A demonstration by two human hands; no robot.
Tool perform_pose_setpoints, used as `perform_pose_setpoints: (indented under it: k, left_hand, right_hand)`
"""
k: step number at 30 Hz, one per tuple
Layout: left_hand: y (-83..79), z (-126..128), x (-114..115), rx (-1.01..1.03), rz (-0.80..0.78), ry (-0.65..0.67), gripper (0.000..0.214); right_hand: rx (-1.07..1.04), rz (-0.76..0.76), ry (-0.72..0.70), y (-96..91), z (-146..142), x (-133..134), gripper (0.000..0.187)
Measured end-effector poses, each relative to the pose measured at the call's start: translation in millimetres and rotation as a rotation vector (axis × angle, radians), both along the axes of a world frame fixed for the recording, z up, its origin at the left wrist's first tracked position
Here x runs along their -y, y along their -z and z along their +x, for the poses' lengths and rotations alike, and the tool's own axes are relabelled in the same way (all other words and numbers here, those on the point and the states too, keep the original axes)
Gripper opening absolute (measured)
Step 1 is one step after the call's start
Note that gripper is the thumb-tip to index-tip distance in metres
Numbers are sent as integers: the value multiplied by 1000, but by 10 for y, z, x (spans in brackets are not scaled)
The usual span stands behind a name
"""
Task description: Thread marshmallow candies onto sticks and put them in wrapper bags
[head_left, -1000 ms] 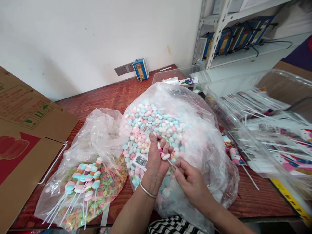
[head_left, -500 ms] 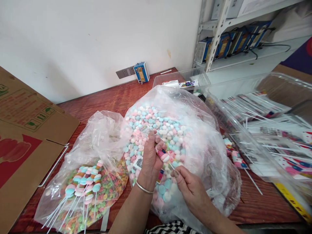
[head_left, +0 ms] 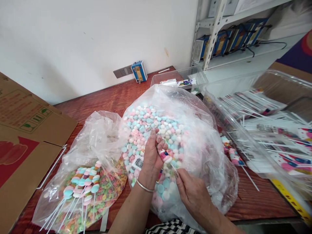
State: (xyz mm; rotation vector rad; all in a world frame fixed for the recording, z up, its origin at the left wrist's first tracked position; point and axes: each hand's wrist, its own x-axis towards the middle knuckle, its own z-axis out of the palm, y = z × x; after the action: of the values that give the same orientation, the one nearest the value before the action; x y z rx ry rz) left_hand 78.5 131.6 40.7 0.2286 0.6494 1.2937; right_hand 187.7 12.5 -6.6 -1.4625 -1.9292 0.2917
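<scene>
My left hand (head_left: 153,155) is closed around pastel candy pieces (head_left: 165,156) threaded on a thin white stick (head_left: 173,166). My right hand (head_left: 192,191) pinches the lower end of that stick, just below and to the right of the left hand. Both hands hover over a big clear plastic bag (head_left: 195,130) full of pink, blue and white candies (head_left: 148,123). To the left lies a second clear bag (head_left: 97,139) holding small multicoloured ring candies (head_left: 109,187) and several finished candy skewers (head_left: 83,188) with white sticks.
A brown cardboard box (head_left: 29,130) lies at the left on the red-brown wooden table (head_left: 102,97). Clear plastic bins (head_left: 268,97) with sticks and printed packaging stand at the right. Another finished skewer (head_left: 234,157) lies beside the big bag. A small blue device (head_left: 138,71) sits by the wall.
My right hand has slid a little down and right along the stick. The left hand stays on the candies, with its fingers shifted slightly.
</scene>
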Motion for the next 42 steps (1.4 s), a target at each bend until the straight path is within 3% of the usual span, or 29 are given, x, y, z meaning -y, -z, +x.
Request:
perform_pose_setpoints:
  k: [6,10,14,19,24,29,33,37,42]
  left_hand:
    - [74,257,256,-33,-34,38,30]
    - [32,171,268,-78,3,92,36]
    - [85,84,365,-278,98,250,35]
    - [166,-13,474,-303,60,300,27]
    - [175,-20,562,-280,34,390,33]
    - [160,34,639,-289,47,386,32]
    - [157,34,657,-416,99,403,44]
    - [218,45,684,-559,86,362,55]
    - [245,77,693,-637,43,262,53]
  right_hand:
    - [26,10,80,34,21,-86,24]
    - [-16,-19,86,34,81,-66,22]
    - [-100,-97,99,-8,70,-15,22]
    - [-360,-272,57,-143,135,-31,23]
    - [-410,-145,121,-217,224,-203,13]
    - [-360,-149,167,-214,219,-296,13]
    - [-315,-149,180,-213,243,-310,13]
    - [-206,-108,118,-229,266,-336,13]
    - [-125,-30,18,-249,291,-371,14]
